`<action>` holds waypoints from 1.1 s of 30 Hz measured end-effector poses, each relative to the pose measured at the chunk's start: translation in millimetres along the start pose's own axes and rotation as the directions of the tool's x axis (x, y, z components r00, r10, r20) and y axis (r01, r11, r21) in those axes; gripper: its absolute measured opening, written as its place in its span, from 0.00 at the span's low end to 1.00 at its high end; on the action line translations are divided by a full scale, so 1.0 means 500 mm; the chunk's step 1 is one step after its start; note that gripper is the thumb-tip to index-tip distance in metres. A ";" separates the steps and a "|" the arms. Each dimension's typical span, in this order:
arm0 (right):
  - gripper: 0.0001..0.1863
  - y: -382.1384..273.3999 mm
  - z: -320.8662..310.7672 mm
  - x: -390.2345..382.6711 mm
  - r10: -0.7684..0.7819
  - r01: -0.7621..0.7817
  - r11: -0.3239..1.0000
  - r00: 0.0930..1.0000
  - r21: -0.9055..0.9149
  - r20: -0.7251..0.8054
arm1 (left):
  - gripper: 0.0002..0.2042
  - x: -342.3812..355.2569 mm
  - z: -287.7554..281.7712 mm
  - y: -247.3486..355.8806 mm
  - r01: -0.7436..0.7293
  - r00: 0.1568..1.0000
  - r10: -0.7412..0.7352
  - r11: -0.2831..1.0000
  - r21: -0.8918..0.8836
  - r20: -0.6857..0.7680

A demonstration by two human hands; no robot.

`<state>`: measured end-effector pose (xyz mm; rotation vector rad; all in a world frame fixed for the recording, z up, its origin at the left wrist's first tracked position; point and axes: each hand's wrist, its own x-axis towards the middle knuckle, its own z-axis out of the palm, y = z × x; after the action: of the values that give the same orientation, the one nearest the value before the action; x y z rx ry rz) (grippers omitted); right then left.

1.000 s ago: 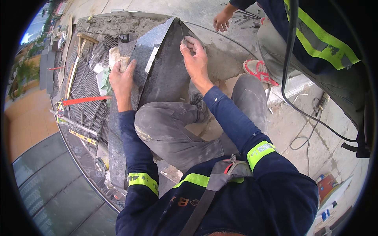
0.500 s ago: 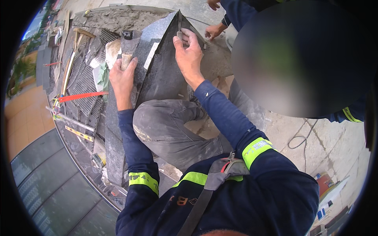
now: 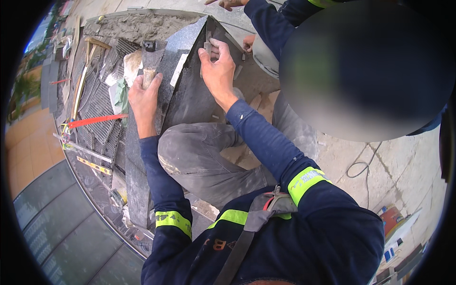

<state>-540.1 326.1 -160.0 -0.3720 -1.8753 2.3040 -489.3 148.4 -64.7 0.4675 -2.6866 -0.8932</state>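
Note:
My left hand (image 3: 145, 104) is closed on the pale wooden handle (image 3: 148, 75) of what looks like a flat metal scraper or trowel, beside a long speckled grey stone piece (image 3: 183, 38). My right hand (image 3: 218, 73) is closed on a small pale-handled tool (image 3: 207, 47), pointed up near the peak where the stone meets a darker grey slab (image 3: 190, 102). A pale strip (image 3: 178, 69) lies on the stone left of the dark seam. My bent knee (image 3: 173, 152) is just below the slabs.
Black mesh sheets (image 3: 97, 118), a red straight tool (image 3: 97, 119), a yellow level (image 3: 93, 165) and timber strips lie at left, with rough mortar (image 3: 147, 26) behind. A co-worker's arm (image 3: 261, 19) reaches in at top right, beside a large blurred patch. A cable (image 3: 361, 166) lies at right.
My right hand has shifted left and a little down along the peak with its tool. The co-worker has leaned in closer, their upper hand moving left. My left hand keeps its hold.

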 end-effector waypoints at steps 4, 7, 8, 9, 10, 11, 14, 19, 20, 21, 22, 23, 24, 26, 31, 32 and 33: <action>0.23 0.010 -0.014 -0.003 0.050 -0.051 0.999 0.997 0.006 0.062 | 0.19 -0.002 0.000 0.005 0.029 1.000 -0.029 0.999 0.032 -0.004; 0.23 0.012 -0.029 -0.007 0.052 -0.051 0.999 0.995 -0.015 0.090 | 0.20 -0.001 0.000 0.001 0.029 1.000 -0.029 0.999 0.038 -0.002; 0.22 0.011 -0.038 -0.009 0.046 -0.043 0.998 0.994 -0.035 0.097 | 0.20 0.000 -0.001 0.002 0.031 1.000 -0.031 0.999 0.044 0.001; 0.22 0.014 -0.047 -0.009 0.041 -0.036 0.998 0.992 -0.047 0.122 | 0.20 0.000 -0.003 0.003 0.032 0.999 -0.032 0.998 0.052 0.002; 0.21 0.017 -0.060 -0.008 0.036 -0.028 0.998 0.988 -0.060 0.147 | 0.20 -0.001 -0.002 0.005 0.027 1.000 -0.027 0.998 0.051 -0.003; 0.21 0.021 -0.073 -0.007 0.032 -0.020 0.997 0.985 -0.072 0.172 | 0.20 -0.002 -0.001 0.007 0.022 1.000 -0.021 0.998 0.051 -0.008; 0.18 0.012 -0.106 -0.001 0.036 -0.025 0.997 0.986 -0.069 0.164 | 0.20 -0.002 -0.003 -0.006 0.019 1.000 -0.019 0.999 0.038 -0.013; 0.16 -0.004 -0.109 0.045 0.143 -0.146 0.989 0.986 0.018 0.089 | 0.20 -0.001 0.000 -0.001 0.035 0.999 -0.035 0.999 -0.004 -0.007; 0.16 0.008 -0.103 0.056 0.114 -0.115 0.993 0.990 0.002 0.081 | 0.20 -0.001 0.002 0.001 0.024 1.000 -0.024 1.000 -0.005 -0.011; 0.17 0.001 -0.101 0.056 0.098 -0.097 0.995 0.991 -0.015 0.086 | 0.20 -0.002 0.003 0.000 0.017 1.000 -0.017 1.000 -0.006 -0.015; 0.19 -0.006 -0.097 0.057 0.081 -0.079 0.996 0.992 -0.032 0.092 | 0.20 -0.002 0.003 -0.003 0.016 1.000 -0.016 1.000 0.011 -0.012; 0.21 -0.012 -0.094 0.058 0.065 -0.060 0.997 0.993 -0.049 0.098 | 0.20 -0.001 0.001 -0.008 0.016 1.000 -0.016 0.999 0.028 -0.010; 0.21 -0.020 -0.091 0.056 0.051 -0.047 0.998 0.994 -0.046 0.095 | 0.20 -0.001 0.000 -0.011 0.016 1.000 -0.016 0.999 0.045 -0.007; 0.20 -0.032 -0.086 0.049 0.024 -0.020 0.999 0.996 -0.041 0.091 | 0.20 -0.001 0.000 -0.014 0.001 1.000 -0.001 1.000 0.029 -0.013; 0.17 -0.021 -0.083 0.047 -0.009 0.013 0.999 0.995 -0.041 0.101 | 0.20 -0.002 0.001 -0.011 0.014 1.000 -0.014 1.000 0.010 -0.007; 0.17 -0.021 -0.084 0.046 -0.011 0.015 0.999 0.994 -0.038 0.105 | 0.20 -0.002 0.000 -0.009 0.019 1.000 -0.019 0.999 0.025 -0.002; 0.17 -0.024 -0.088 0.045 -0.015 0.021 0.999 0.993 -0.048 0.119 | 0.20 -0.003 0.000 -0.005 0.024 1.000 -0.024 0.999 0.041 0.003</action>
<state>-550.0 375.9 -158.9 -0.2272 -1.9844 2.3195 -487.3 147.1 -66.5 0.5082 -2.7127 -0.8483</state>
